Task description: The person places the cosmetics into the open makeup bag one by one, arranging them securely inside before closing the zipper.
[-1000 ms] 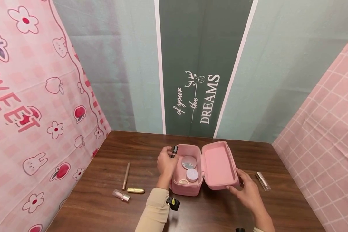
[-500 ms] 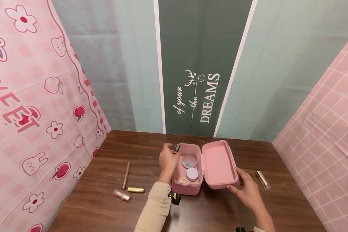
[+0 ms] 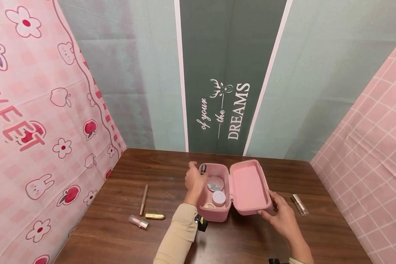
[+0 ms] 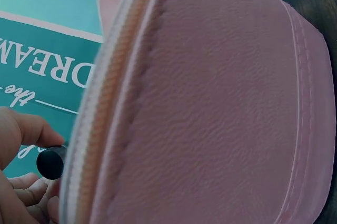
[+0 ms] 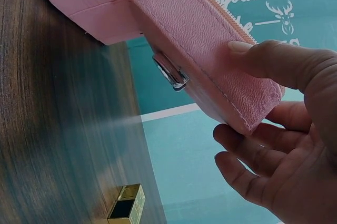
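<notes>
Left hand [image 3: 195,182] pinching possible lipstick tube [image 3: 203,169], right hand [image 3: 281,216] holding pink lid [image 3: 249,187]

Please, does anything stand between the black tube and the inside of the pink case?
Nothing visible: the right hand holds the lid open; the left hand has the black tube at the rim of the pink case.

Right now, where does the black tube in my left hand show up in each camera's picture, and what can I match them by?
Head: just below center, the black tube is in your left hand, at the left side of the pink case.
Left wrist: lower left, its dark round end showing between your fingers.
Right wrist: not in it.
Shared landmark: the pink case, visible in all three.
</notes>
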Demonstrator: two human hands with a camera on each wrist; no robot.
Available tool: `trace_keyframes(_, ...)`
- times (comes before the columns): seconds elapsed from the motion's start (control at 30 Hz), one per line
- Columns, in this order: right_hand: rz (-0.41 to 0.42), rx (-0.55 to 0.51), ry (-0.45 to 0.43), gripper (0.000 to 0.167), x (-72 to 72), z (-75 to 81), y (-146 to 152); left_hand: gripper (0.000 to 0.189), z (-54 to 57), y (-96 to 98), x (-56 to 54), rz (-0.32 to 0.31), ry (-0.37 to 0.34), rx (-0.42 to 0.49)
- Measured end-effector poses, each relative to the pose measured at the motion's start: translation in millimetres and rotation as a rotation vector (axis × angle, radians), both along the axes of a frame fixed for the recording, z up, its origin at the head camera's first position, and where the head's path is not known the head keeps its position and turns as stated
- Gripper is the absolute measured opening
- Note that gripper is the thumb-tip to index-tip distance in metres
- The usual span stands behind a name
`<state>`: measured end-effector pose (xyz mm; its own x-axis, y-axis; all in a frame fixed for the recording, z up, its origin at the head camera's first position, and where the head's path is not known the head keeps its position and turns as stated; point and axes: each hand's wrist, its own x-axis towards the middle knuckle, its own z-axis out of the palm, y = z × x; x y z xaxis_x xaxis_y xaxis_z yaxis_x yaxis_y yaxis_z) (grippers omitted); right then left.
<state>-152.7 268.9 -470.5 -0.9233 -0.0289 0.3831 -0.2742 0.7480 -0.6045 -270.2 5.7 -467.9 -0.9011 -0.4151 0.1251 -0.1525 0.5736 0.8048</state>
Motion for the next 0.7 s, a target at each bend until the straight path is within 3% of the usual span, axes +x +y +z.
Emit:
trace_keyframes(0.27,0.006,-0.001,0.012,0.071,-1.8,-1.3,1.7,0.053,-1.7,3.0,-1.6,-0.015,-0.023,-0.024)
trace_keyframes(0.53,-0.006,-0.003,-0.042,0.073,-2.0,0.0,1.1,0.051,-0.5,0.8,-4.4,-0.036,-0.042,-0.044)
trace_keyframes(0.7,-0.004,-0.005,-0.048,0.073,-2.4,0.6,1.0,0.047,1.2,-2.4,-5.7,-0.091,-0.069,-0.082)
